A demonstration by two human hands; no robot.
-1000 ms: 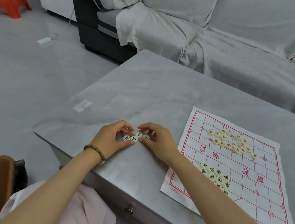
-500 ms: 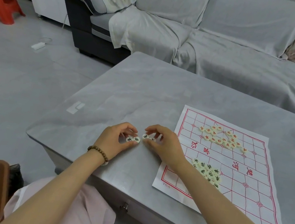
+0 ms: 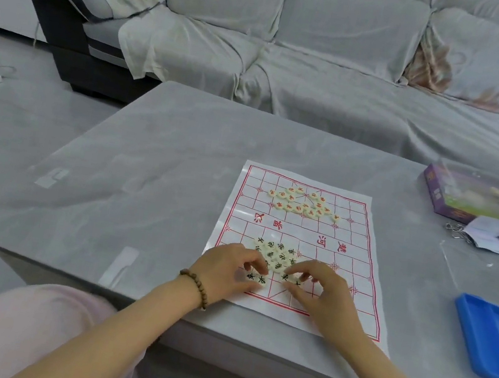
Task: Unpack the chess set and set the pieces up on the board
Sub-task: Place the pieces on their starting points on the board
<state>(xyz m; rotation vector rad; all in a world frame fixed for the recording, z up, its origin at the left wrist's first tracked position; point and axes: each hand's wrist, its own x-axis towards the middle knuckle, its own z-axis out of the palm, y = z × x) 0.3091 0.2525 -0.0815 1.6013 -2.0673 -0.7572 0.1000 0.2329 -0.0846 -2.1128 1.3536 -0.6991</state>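
Placing step, black side. Left hand (image 3: 227,272) pinches two black pieces (image 3: 255,278) at the near edge of the board (image 3: 346,271) — right hand (image 3: 323,292) pinches a couple more. Black pile (image 3: 276,254) just behind, red pile (image 3: 302,201) far side, both unsorted. Next — space them along the back-row crossings.

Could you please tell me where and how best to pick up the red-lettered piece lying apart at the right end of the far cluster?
Pinch the red-lettered piece by its round rim, from above, thumb and finger on opposite edges. It is a low disc lying flat on the paper board, so only the rim offers hold, and it sits slightly clear of the red cluster.
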